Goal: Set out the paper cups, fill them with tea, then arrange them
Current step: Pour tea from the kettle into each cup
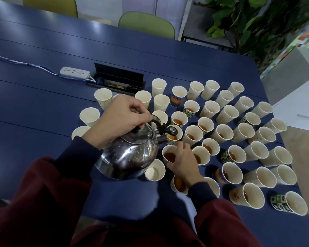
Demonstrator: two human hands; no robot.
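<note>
Nothing legible anywhere. Only wordless prints: green-and-black blocks on the green-patterned cup beyond the right hand, orange and blue on the orange-patterned cup further out. No lettering visible on the paper cup held in that hand, nor on the kettle gripped by the left hand. Markings on the power strip beyond the left hand too small to read.

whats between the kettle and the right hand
A paper cup holding tea, gripped by the right hand, right beside the kettle; head view shows it.

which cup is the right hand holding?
The tea-filled cup just right of the kettle, near its spout: the right hand wraps its side, unlike the rest.
</note>
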